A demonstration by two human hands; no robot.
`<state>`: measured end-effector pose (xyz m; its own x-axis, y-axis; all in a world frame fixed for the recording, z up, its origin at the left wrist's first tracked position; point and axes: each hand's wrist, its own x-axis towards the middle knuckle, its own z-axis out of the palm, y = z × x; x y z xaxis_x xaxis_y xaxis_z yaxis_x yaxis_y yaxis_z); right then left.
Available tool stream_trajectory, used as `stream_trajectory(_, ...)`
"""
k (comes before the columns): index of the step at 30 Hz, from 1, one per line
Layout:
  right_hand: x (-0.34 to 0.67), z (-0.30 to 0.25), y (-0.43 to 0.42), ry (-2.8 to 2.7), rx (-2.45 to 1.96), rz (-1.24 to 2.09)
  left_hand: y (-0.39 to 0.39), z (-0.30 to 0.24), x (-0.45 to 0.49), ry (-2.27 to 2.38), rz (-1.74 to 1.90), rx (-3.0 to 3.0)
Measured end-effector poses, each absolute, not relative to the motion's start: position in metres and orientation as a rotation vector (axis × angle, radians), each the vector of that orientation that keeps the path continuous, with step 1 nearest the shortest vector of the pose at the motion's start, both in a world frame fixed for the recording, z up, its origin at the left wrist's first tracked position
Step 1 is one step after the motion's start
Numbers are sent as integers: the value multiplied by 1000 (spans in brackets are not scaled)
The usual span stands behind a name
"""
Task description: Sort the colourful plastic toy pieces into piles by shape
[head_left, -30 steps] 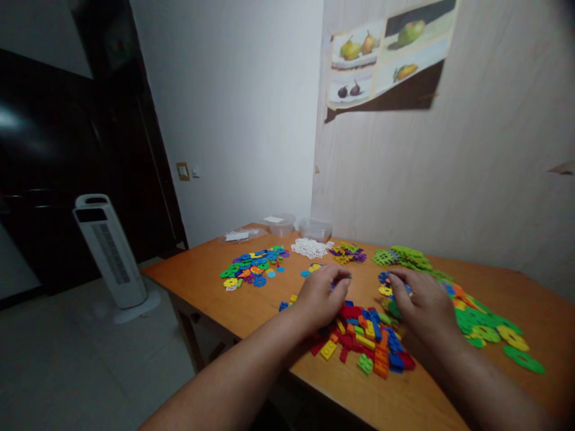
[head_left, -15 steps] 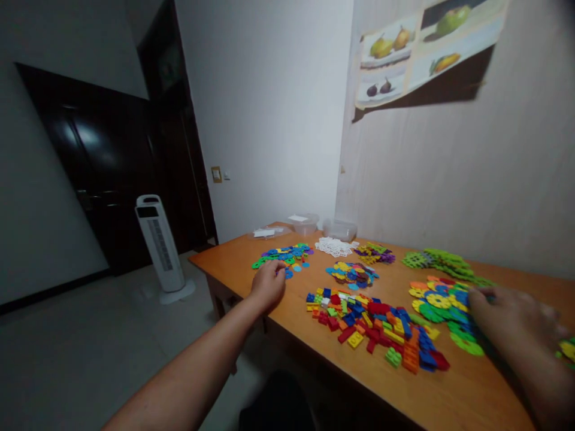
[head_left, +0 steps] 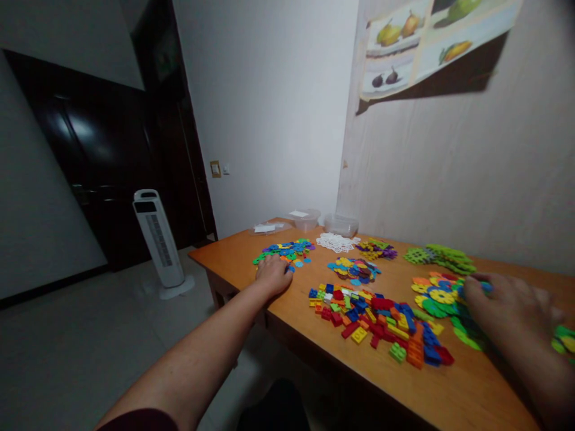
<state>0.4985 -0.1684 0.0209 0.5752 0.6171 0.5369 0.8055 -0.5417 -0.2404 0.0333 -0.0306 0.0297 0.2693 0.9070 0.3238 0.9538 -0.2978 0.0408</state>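
Note:
My left hand (head_left: 273, 275) rests knuckles up on the orange table (head_left: 287, 311), its fingers curled at the near edge of a heap of small blue and green flower pieces (head_left: 285, 249); what they hold is hidden. My right hand (head_left: 503, 302) lies over a spread of large green, yellow and orange round discs (head_left: 438, 296), fingers bent onto them and slightly blurred. Between the hands lies a heap of small coloured bricks (head_left: 381, 320).
Farther back are a mixed pile of discs (head_left: 354, 269), white lattice pieces (head_left: 335, 242), purple-yellow pieces (head_left: 376, 249), green grid pieces (head_left: 438, 256) and clear plastic tubs (head_left: 339, 225). A white tower fan (head_left: 157, 242) stands on the floor left of the table. Walls close the far side.
Both hands left the middle of the table and moved apart: the left to the blue-green flower heap, the right to the big discs. The view swung left, then steadied.

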Motion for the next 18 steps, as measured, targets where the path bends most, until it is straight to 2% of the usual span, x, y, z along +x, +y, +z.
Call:
stream_trajectory(11,459,36,-176,-1274,-2286,-727,-29,32,44,-1660,-345,-2246)
stream_trajectory(18,432,40,-179,-1412,-1969,-784,-27,38,50,-1673,-720,-2208)
